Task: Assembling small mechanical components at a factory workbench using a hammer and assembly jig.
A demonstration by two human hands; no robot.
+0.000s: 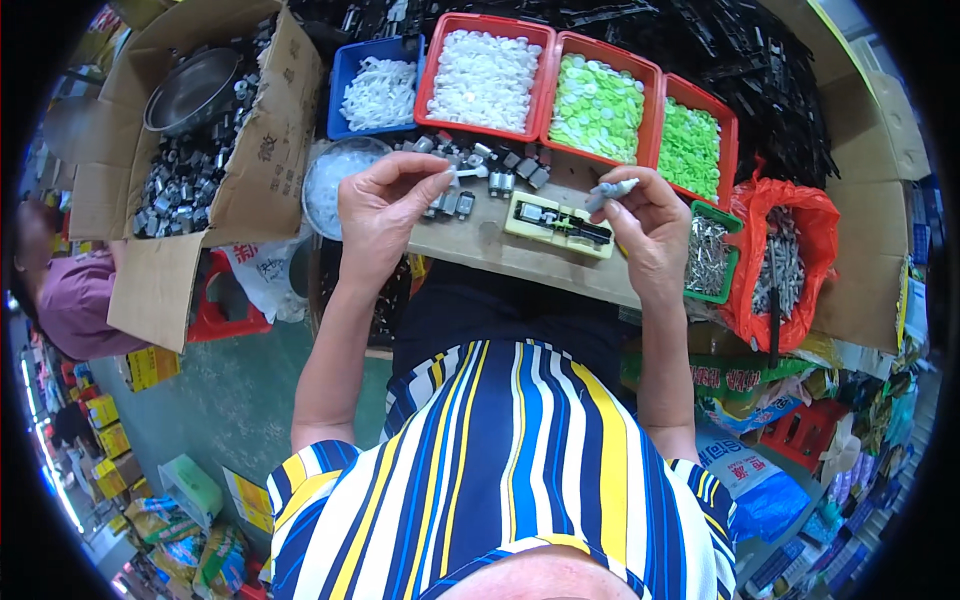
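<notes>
My left hand [388, 203] is closed in a pinch on a small white plastic part [468, 173] with a short stem. To the right, my right hand [652, 232] grips a small grey piece with a pale green tip [612, 190] between thumb and fingers. Between and below the hands, a pale yellow-green block [558, 236] lies on the work board [468, 238]. A black housing [582, 226] with a small silver motor [535, 212] is set in it. Several loose silver motors [502, 183] lie beyond, near my left hand.
Along the back stand a blue bin [336, 98] and red bins [548, 90] of white and green plastic parts. A green tray [722, 292] and red bag [822, 235] of metal parts stand right. At left are a round bowl [318, 190] and a carton [275, 130] of motors.
</notes>
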